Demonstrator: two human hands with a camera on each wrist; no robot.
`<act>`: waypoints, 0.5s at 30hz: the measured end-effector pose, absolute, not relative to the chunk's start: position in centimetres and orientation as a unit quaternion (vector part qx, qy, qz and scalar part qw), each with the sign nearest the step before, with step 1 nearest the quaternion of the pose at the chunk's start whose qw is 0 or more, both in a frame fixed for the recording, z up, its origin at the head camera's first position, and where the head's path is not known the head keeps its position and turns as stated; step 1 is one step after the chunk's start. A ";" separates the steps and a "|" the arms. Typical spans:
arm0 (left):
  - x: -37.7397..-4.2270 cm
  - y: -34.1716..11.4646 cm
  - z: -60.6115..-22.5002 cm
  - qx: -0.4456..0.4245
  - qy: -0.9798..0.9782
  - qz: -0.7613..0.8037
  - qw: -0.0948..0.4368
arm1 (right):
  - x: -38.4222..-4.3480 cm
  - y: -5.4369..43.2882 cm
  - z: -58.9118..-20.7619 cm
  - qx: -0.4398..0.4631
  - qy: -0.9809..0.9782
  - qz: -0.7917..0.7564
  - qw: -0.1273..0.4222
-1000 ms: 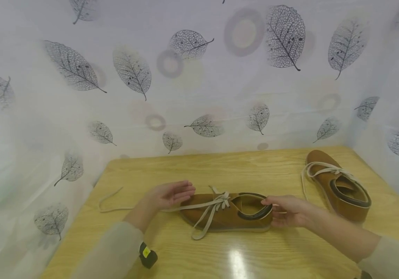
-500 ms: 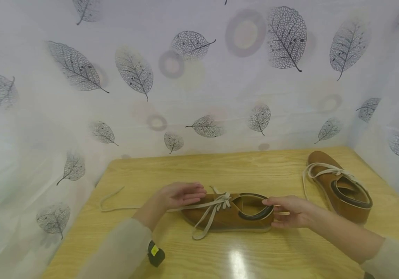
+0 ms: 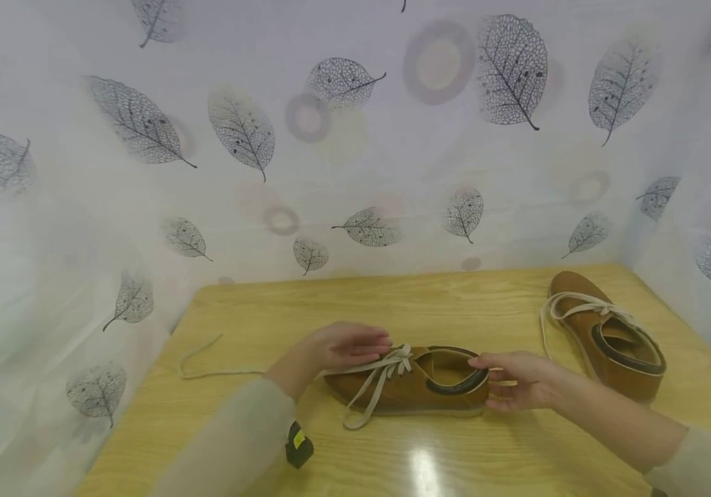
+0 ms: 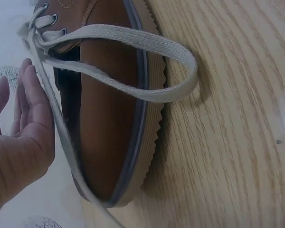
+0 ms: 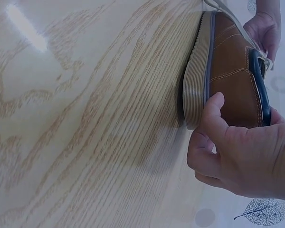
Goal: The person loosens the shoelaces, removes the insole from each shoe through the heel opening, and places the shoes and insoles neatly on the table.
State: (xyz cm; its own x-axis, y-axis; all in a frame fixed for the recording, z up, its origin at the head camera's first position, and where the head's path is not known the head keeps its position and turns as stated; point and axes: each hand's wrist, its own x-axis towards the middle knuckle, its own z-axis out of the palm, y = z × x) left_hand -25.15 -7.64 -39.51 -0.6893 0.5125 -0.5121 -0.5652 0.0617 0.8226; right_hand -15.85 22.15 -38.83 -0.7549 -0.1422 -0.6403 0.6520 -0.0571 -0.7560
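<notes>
A brown lace-up shoe [image 3: 430, 400] lies on the table with its toe to the left and its heel to the right. Its pale laces [image 4: 178, 52] form a loop that hangs over the near side, and one long lace end [image 3: 219, 373] trails left across the wood. My right hand [image 3: 520, 381] holds the shoe at the heel; in the right wrist view, fingers [image 5: 213, 111] lie against the heel's side near the sole. Over the toe, close to the lacing, my left hand [image 3: 343, 346] hovers with its fingers nearly straight; whether they touch the lace I cannot tell.
A second brown shoe [image 3: 625, 369] with loose laces stands at the right rear of the wooden table [image 3: 343, 455]. Behind the table hangs a white curtain [image 3: 368, 166] printed with leaves. A small black device with a yellow mark [image 3: 298, 445] sits at my left wrist.
My left hand has moved right along the shoe, from beside the toe to the lacing. The right hand stays at the heel, and the shoe has hardly moved.
</notes>
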 end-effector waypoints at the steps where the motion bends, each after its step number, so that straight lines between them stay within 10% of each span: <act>1: -25.1 -7.5 -39.4 -0.008 0.622 0.677 0.393 | -15.9 22.2 -38.8 0.204 0.624 -0.698 0.286; 15: -24.3 -4.6 -38.1 0.070 0.689 0.623 0.364 | -16.1 22.4 -39.1 0.193 0.615 -0.706 0.292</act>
State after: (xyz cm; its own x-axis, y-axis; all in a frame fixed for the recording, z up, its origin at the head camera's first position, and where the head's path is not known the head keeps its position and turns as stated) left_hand -24.34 -4.59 -38.13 -0.7258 0.5494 -0.4141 -0.3562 0.2149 0.9094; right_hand -16.09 22.37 -39.12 -0.7549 -0.1746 -0.6322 0.6501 -0.0719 -0.7564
